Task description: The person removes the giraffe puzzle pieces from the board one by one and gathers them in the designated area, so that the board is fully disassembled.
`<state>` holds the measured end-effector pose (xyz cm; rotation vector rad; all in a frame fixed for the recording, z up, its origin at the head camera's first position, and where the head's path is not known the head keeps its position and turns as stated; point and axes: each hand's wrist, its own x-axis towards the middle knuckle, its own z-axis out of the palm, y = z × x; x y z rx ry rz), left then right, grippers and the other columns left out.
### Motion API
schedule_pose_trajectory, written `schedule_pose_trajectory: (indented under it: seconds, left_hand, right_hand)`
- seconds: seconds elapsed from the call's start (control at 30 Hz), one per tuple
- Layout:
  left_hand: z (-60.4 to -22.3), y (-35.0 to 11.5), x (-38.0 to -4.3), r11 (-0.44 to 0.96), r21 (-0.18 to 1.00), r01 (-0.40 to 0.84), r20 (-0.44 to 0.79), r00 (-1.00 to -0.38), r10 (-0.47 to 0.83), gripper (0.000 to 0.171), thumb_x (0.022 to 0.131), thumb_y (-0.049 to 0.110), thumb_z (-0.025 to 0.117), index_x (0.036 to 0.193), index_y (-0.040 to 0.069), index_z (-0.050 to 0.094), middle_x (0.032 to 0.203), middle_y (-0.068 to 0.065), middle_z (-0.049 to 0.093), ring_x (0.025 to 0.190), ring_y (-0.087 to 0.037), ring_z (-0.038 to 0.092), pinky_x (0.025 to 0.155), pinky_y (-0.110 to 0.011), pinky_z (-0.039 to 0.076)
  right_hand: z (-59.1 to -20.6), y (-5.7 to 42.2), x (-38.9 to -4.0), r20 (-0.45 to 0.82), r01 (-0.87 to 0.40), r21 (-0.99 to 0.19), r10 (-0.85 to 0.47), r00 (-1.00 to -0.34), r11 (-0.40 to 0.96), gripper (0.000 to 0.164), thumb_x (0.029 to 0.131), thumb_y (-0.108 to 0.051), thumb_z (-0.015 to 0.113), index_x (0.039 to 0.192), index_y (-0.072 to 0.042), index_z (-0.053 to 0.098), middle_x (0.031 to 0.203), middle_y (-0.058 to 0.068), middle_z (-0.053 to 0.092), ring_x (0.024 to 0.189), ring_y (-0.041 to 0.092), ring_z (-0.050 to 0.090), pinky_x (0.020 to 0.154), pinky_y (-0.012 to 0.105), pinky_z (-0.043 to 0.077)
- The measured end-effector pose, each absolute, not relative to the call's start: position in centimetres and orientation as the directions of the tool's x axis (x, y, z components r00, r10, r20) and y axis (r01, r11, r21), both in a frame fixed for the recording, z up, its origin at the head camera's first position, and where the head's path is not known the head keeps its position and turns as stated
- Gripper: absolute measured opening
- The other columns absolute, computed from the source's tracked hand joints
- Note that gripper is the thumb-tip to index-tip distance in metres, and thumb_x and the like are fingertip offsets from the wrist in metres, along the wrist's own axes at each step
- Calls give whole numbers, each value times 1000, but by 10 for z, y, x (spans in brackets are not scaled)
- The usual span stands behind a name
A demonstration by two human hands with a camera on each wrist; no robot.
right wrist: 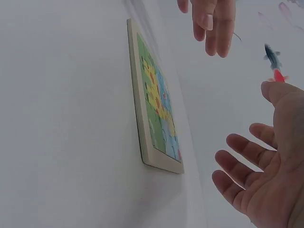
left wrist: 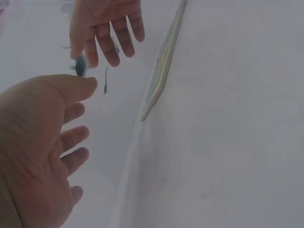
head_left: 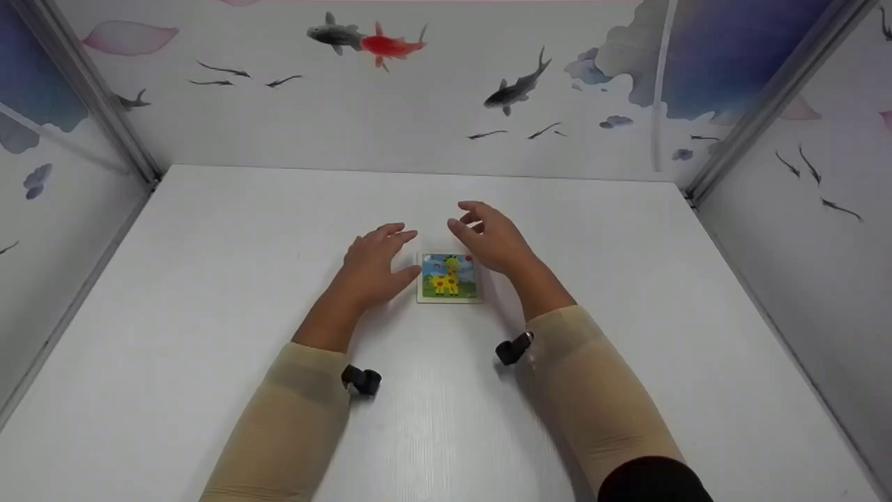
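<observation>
A small square jigsaw puzzle [head_left: 449, 279] with a yellow giraffe on a blue and green scene lies flat in its pale frame between the two hands. The right wrist view shows seams between the pieces of the puzzle [right wrist: 159, 102]; from the left wrist it appears edge-on [left wrist: 164, 66]. My left hand [head_left: 376, 265] hovers at the puzzle's left side, thumb tip overlapping the left rim in the head view, fingers loosely spread. My right hand [head_left: 493, 237] is raised above the upper right corner with fingers relaxed and slightly bent. Both hands hold nothing.
The puzzle lies on a white table [head_left: 209, 279]. A white back wall [head_left: 418, 118] painted with fish stands behind it, with side walls [head_left: 801, 244] at left and right. Small black wrist cameras [head_left: 362, 381] sit on both sleeved forearms.
</observation>
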<state>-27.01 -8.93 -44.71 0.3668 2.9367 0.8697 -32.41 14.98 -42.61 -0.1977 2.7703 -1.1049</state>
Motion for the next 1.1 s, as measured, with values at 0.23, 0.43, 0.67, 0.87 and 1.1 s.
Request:
schedule_pose_trajectory:
  seconds: [0.23,0.43,0.67,0.87,1.1]
  left_hand:
    - [-454,-92,-269,776,587,231,-72,-940,334,50,102,43,69,150,29,64,172,6,42,164,-27,31,134,-59,26]
    - [-457,-90,-270,782,574,245,-132,-914,384,48,102,38,70,148,27,65,171,4,42,164,-27,31,134,-56,26]
    - [-458,-87,-269,803,523,287,-184,-882,434,48,104,36,67,151,28,62,175,1,37,166,-30,28,135,-58,25]
    - [-460,-87,-269,813,483,325,-202,-862,465,47,106,34,62,153,28,61,177,2,33,166,-31,27,135,-59,24]
    - [-459,-90,-268,805,498,322,-202,-860,469,45,107,35,63,152,28,63,176,2,34,165,-31,29,134,-58,25]
  right_hand:
    - [-432,147,-330,-145,-48,-740,-230,-962,671,58,105,-50,65,157,-26,54,142,2,62,125,23,61,101,41,63]
    - [-439,143,-331,-183,-24,-742,-237,-954,670,46,105,-46,67,147,-27,64,140,0,64,126,21,60,109,41,57]
    - [-442,135,-332,-209,-32,-741,-276,-938,670,34,105,-36,70,136,-25,72,134,-1,68,124,22,61,109,41,56]
    - [-445,132,-333,-235,-64,-690,-307,-922,721,30,103,-30,73,131,-23,75,126,-1,69,120,22,62,109,40,56]
    - [-447,125,-334,-296,-62,-641,-321,-899,765,32,100,-26,76,131,-20,75,129,0,70,121,21,63,115,42,53]
